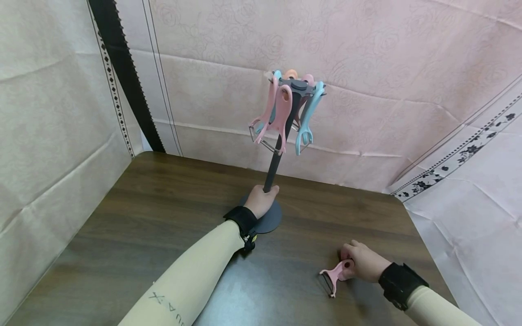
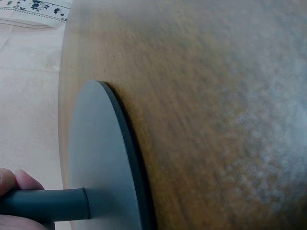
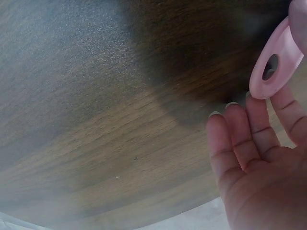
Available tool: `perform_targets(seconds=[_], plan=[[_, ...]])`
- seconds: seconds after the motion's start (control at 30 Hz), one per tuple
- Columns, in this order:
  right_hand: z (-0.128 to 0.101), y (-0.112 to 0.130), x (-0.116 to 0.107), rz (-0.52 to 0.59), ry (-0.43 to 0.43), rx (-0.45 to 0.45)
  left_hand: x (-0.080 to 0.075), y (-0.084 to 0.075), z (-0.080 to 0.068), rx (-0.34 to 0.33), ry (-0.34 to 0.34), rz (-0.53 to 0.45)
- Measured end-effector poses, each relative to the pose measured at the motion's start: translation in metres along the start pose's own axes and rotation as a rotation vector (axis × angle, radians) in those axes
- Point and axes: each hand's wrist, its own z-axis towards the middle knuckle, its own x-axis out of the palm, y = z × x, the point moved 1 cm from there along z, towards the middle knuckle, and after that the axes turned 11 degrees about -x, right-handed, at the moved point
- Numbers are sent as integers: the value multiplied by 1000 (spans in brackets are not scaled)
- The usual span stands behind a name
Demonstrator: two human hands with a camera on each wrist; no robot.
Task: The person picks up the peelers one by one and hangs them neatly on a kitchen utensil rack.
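My left hand (image 1: 261, 201) grips the dark pole (image 1: 272, 170) of a stand, low down near its round grey base (image 2: 98, 139). The base lies on the table and the pole leans in the head view. From the stand's grey top (image 1: 299, 84) hang several Y-shaped peelers: a pink peeler (image 1: 282, 113) in front, a blue peeler (image 1: 311, 113) on the right, and an orange one (image 1: 291, 73) behind, mostly hidden. At the right, my right hand (image 1: 364, 262) pinches another pink peeler (image 1: 335, 273) by its handle, blade end towards the left, low over the table.
The brown wooden table (image 1: 163, 217) has rounded corners. Pale patterned cloth (image 1: 212, 90) hangs behind its far edge and at both sides. A black strip (image 1: 126, 81) runs down the cloth at the far left.
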Motion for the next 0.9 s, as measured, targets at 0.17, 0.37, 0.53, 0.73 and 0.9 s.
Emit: perform_targets(seconds=[0.17,0.37,0.53,0.73,0.9], plan=[[0,-2,2,-21,-4,-3,0,1,1,-6,1,-5],[1,-4,5,-33,-26,-7,1,1,2,-8,-2,-7],[1,-6,6,-36,-46,-26,2,1,1,-9,-6,-7],[1,-6,7,-29,-71,-54,2,0,-1,-23,-4,-6],[1,-5,9,5,-91,-81,1,-2,-3,-30,-4,-3]])
